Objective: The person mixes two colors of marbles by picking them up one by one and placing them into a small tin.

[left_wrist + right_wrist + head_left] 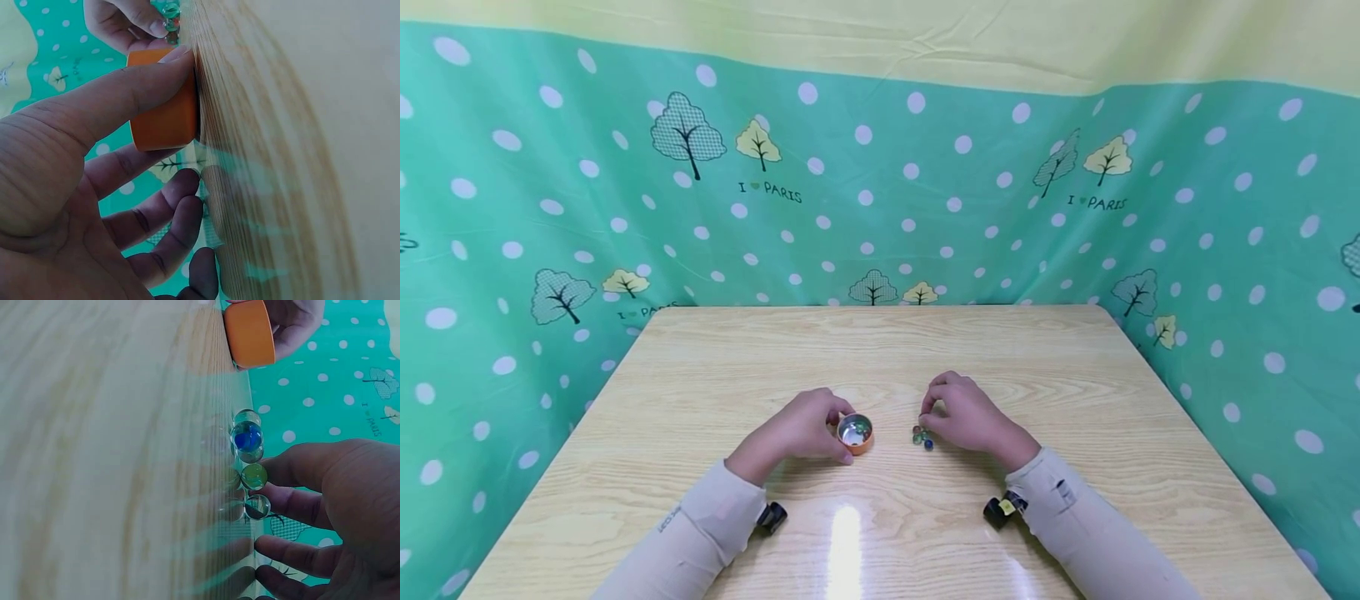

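Note:
My left hand grips a small orange cup with a shiny metal inside, its thumb and a finger on opposite sides of the wall. The cup stands upright on the table, and a few glass marbles show inside it. To the right, a little cluster of glass marbles lies on the wood, among them a blue marble and a clear marble. Thumb and index finger of my right hand pinch at a yellow-green marble in that cluster. Its other fingertips come down close to the tabletop.
The wood-grain table reaches back to a green dotted curtain that surrounds it. A dark wrist camera is strapped at the left sleeve, and another wrist camera at the right. A bright reflection lies on the near tabletop.

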Demonstrator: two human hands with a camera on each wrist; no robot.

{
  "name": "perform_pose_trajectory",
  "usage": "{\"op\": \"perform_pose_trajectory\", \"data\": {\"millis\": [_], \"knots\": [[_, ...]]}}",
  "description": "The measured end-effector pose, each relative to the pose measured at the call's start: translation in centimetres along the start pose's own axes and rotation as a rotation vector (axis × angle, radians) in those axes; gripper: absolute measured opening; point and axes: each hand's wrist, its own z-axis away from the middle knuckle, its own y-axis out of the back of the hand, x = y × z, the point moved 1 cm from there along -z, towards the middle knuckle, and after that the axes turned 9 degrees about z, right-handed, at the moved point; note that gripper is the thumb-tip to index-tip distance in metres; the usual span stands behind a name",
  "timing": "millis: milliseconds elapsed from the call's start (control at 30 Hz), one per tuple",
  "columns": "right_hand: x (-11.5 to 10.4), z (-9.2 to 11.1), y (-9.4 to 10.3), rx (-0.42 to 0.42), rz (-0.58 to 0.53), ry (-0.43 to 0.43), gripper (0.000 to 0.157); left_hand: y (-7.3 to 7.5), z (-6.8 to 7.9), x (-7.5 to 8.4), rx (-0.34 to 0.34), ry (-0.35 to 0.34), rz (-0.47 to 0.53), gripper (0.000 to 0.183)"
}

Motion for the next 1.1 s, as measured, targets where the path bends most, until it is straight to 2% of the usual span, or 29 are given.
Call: {"op": "perform_pose_trajectory", "data": {"millis": [333,667,1100], "knots": [[-0.4,-0.2,0.4,-0.016,0.008,0.011,0.014,0.0,0.1,0.0,0.0,-0.003,-0.005,0.051],[-0.6,-0.2,0.5,-0.043,-0.058,-0.052,0.014,-0.1,0.1,-0.2,-0.019,-0.026,0.001,0.05],[-1.3,-0.7,1.2,-0.005,-0.065,-0.036,0.009,0.0,0.3,-0.1,-0.017,-0.027,-0.004,0.049]]}}
